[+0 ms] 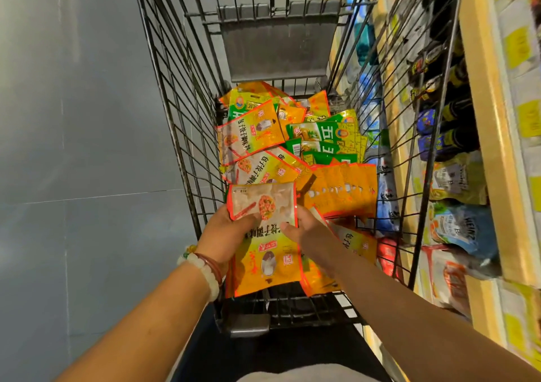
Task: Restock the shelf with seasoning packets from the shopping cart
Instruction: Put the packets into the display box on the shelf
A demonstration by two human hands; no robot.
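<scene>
Head view. A wire cart [181, 124] fills the middle of the scene, its tall mesh sides running from near to far and closing in on a narrow floor. A grey flap [278, 45] hangs at the far end above the load.

Both hands reach down over the near edge. The left hand [225, 235] grips the left edge of a stack of yellow packets [266, 253], thumb curled over the top face. The right hand [310, 232] grips the right edge of the same stack, thumb on the printed face. The stack is held just above the near end of the cart floor, its far end a clear window, its near end yellow. A white bead bracelet [207, 276] and a red band sit on the left wrist.

Farther in, loose yellow packets [248, 135] lie tilted against the left mesh; green packets [322, 135] are stacked toward the far right; a fanned row of orange packets [342, 188] lies along the right mesh, just beside the right hand. More yellow packets lie under the right forearm.

Left of the cart is bare grey floor [73, 147], open room. On the right, the shelf [491, 147] stands close to the cart's side, its wooden edge running near to far, with bottles and pouches behind it, blurred.
</scene>
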